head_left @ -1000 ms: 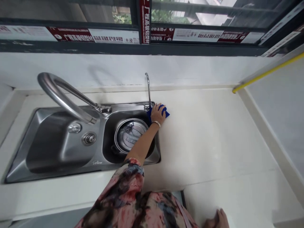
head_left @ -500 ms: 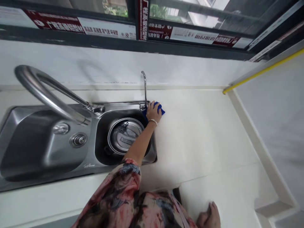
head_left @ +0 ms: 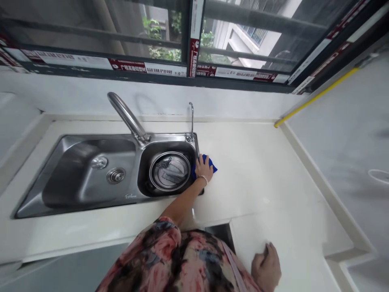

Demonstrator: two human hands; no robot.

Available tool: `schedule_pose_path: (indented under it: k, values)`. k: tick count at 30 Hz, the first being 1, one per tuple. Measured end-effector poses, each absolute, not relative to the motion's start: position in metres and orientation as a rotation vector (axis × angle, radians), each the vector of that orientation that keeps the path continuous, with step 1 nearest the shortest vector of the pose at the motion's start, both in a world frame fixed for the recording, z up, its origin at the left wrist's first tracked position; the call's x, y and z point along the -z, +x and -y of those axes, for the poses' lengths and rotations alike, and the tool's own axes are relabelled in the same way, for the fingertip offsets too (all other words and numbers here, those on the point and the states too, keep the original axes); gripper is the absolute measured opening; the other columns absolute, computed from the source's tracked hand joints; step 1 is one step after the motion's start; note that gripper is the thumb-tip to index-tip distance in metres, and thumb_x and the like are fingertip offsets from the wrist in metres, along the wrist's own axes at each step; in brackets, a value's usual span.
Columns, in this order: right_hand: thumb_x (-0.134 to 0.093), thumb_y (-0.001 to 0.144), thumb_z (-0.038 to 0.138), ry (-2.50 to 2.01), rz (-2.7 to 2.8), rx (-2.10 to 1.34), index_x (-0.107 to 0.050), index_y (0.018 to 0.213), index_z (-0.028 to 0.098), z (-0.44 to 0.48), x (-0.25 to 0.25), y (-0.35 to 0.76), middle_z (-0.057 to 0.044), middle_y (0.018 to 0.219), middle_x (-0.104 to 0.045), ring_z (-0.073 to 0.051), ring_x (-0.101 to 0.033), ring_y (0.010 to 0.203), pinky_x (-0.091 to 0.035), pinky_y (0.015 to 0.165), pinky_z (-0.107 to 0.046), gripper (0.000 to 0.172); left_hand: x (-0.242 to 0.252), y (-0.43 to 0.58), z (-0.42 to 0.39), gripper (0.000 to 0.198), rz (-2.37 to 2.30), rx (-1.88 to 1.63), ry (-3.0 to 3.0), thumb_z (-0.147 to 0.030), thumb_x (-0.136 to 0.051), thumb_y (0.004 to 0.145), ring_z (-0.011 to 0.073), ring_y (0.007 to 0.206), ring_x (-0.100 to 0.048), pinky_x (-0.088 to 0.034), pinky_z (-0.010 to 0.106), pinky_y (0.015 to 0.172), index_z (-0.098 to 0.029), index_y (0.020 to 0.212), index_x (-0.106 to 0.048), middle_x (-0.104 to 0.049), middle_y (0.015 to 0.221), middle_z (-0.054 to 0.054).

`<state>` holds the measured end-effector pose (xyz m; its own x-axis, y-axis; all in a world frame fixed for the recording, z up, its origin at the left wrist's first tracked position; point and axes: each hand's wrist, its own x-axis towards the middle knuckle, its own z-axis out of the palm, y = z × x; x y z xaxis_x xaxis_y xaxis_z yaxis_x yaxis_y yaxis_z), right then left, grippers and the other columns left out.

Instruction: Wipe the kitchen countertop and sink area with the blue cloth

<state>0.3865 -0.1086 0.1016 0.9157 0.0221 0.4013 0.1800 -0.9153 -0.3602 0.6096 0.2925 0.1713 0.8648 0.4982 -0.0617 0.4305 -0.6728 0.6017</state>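
Observation:
My left hand (head_left: 204, 168) is pressed down on a blue cloth (head_left: 214, 168), its fingers bent over it, at the right rim of the sink (head_left: 198, 148). Part of the cloth hangs over the rim toward the right basin, and part lies on the counter. Inside that basin, left of the hand, sits a round metal strainer (head_left: 152, 178) with a dark mesh-like item and a greyish strip in it. My right hand (head_left: 267, 263) rests on the counter at the lower right, its fingers curled in with nothing visible in them.
A large curved faucet (head_left: 127, 115) rises behind the sink's middle divider. A thin tap (head_left: 192, 119) stands at the back right corner. Pale countertop (head_left: 243, 162) stretches right to the wall. A yellow pipe (head_left: 316, 97) runs up the wall below the window (head_left: 170, 77).
My left hand has drawn the blue cloth nearer along the sink's right rim, away from the thin tap. The camera view has shifted. My right hand stays at the lower right.

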Motion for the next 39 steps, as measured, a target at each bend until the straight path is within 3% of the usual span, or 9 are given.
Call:
schedule_pose_path:
  k: [7, 10, 13, 18, 22, 27, 32, 35, 39]
  values:
    - [-0.039, 0.100, 0.026, -2.726, 0.063, 0.658, -0.057, 0.137, 0.004, 0.083, -0.129, 0.387, -0.027, 0.138, -0.060, -0.034, -0.058, 0.130, -0.050, 0.108, -0.055, 0.047, -0.175, 0.559, -0.264, 0.067, -0.486, -0.016, 2.538, -0.035, -0.056, 0.095, 0.0449, 0.157, -0.022, -0.029, 0.060, 0.127, -0.023, 0.160, -0.045, -0.027, 0.174, 0.011]
    - [-0.040, 0.099, 0.024, -2.725, 0.014, 0.669, -0.056, 0.139, 0.005, 0.081, -0.129, 0.385, -0.026, 0.141, -0.059, -0.033, -0.055, 0.133, -0.048, 0.110, -0.055, 0.047, -0.176, 0.530, -0.258, 0.067, -0.351, 0.035, 2.610, -0.036, -0.054, 0.096, 0.0458, 0.158, -0.019, -0.032, 0.059, 0.125, -0.024, 0.160, -0.044, -0.025, 0.174, 0.009]
    - [-0.042, 0.096, 0.022, -2.708, 0.010, 0.676, -0.056, 0.140, 0.007, 0.082, -0.127, 0.384, -0.025, 0.141, -0.059, -0.033, -0.054, 0.134, -0.048, 0.110, -0.056, 0.048, -0.180, 0.505, -0.253, 0.065, -0.177, 0.067, 2.722, -0.034, -0.053, 0.097, 0.0447, 0.158, -0.019, -0.033, 0.059, 0.124, -0.023, 0.160, -0.045, -0.029, 0.173, 0.010]
    - [-0.045, 0.093, 0.020, -2.686, 0.003, 0.698, -0.056, 0.140, 0.010, 0.084, -0.122, 0.383, -0.023, 0.141, -0.059, -0.033, -0.055, 0.133, -0.048, 0.108, -0.055, 0.049, -0.189, 0.471, -0.218, 0.065, 0.103, 0.108, 2.801, -0.028, -0.057, 0.094, 0.0413, 0.158, -0.022, -0.018, 0.055, 0.131, -0.018, 0.157, -0.048, -0.034, 0.170, 0.015]
    - [-0.045, 0.094, 0.019, -2.681, -0.020, 0.736, -0.056, 0.140, 0.010, 0.081, -0.120, 0.382, -0.023, 0.143, -0.059, -0.033, -0.055, 0.134, -0.047, 0.109, -0.055, 0.049, -0.185, 0.442, -0.164, 0.067, 0.330, 0.146, 2.790, -0.035, -0.061, 0.091, 0.0425, 0.157, -0.026, -0.022, 0.055, 0.130, -0.021, 0.156, -0.050, -0.036, 0.169, 0.013]
    - [-0.045, 0.095, 0.019, -2.683, -0.012, 0.756, -0.056, 0.141, 0.011, 0.079, -0.120, 0.382, -0.022, 0.143, -0.059, -0.033, -0.055, 0.134, -0.048, 0.108, -0.053, 0.048, -0.176, 0.432, -0.133, 0.064, 0.654, 0.075, 2.760, -0.038, -0.057, 0.093, 0.0448, 0.153, -0.034, -0.024, 0.065, 0.125, -0.020, 0.154, -0.052, -0.041, 0.165, 0.017]
    - [-0.045, 0.095, 0.021, -2.678, -0.039, 0.743, -0.056, 0.141, 0.012, 0.080, -0.121, 0.382, -0.022, 0.143, -0.059, -0.032, -0.055, 0.133, -0.046, 0.109, -0.053, 0.048, -0.175, 0.448, -0.149, 0.061, 0.745, 0.026, 2.728, -0.043, -0.055, 0.094, 0.0454, 0.151, -0.034, -0.013, 0.077, 0.122, -0.028, 0.153, -0.053, -0.043, 0.165, 0.012]
    - [-0.044, 0.095, 0.022, -2.664, -0.037, 0.743, -0.057, 0.139, 0.012, 0.081, -0.122, 0.383, -0.022, 0.141, -0.060, -0.032, -0.057, 0.131, -0.048, 0.107, -0.053, 0.047, -0.171, 0.449, -0.156, 0.062, 0.680, -0.001, 2.728, -0.049, -0.054, 0.096, 0.0466, 0.156, -0.024, -0.013, 0.077, 0.122, -0.032, 0.155, -0.050, -0.036, 0.170, 0.009]
    - [-0.044, 0.095, 0.023, -2.649, -0.023, 0.768, -0.058, 0.137, 0.012, 0.081, -0.126, 0.383, -0.021, 0.139, -0.062, -0.031, -0.059, 0.129, -0.050, 0.105, -0.053, 0.046, -0.168, 0.439, -0.173, 0.061, 0.572, 0.004, 2.751, -0.054, -0.052, 0.098, 0.0444, 0.157, -0.024, -0.014, 0.075, 0.124, -0.034, 0.156, -0.050, -0.037, 0.170, 0.007]
